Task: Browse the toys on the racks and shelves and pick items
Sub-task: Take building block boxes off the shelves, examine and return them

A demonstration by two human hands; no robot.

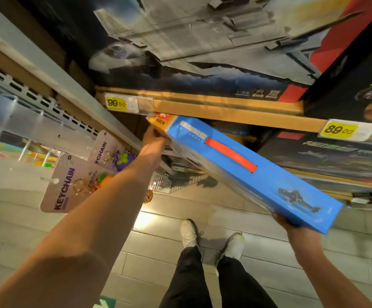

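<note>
Two hands are holding my long blue box (254, 172), slanting below the wooden shelf edge (225, 107): left hand (155, 137) gripping the far end, right hand (286, 222) gripping the near corner

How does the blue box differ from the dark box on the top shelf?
The blue box is held tilted in the air, left hand and right hand at opposite ends; the dark box sits on the shelf. The blue box is plain with a red handle; the dark box's face is filled with printed artwork. Both are toy boxes.
</note>
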